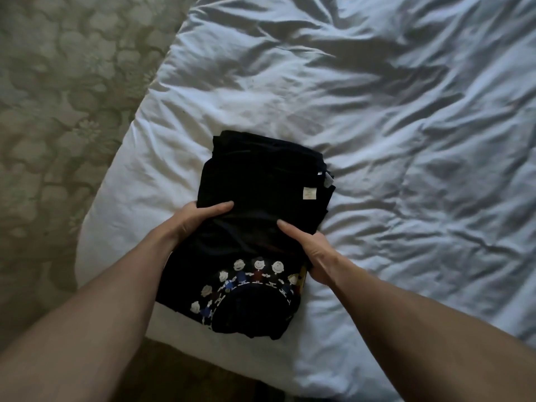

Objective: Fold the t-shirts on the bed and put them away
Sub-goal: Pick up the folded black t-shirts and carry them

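A stack of folded black t-shirts [261,181] lies near the corner of the bed. The nearest shirt [246,300] carries a print of cartoon children in an arc. My left hand [197,221] grips the stack's left edge, thumb on top and fingers hidden beneath the cloth. On the opposite edge my right hand [307,245] holds it the same way, thumb lying on the fabric. A small white label [309,193] shows on the right side of the stack.
The white rumpled duvet [391,140] covers the bed and stretches to the right and far side. Patterned grey-green carpet [58,97] lies to the left of the bed and below its near corner.
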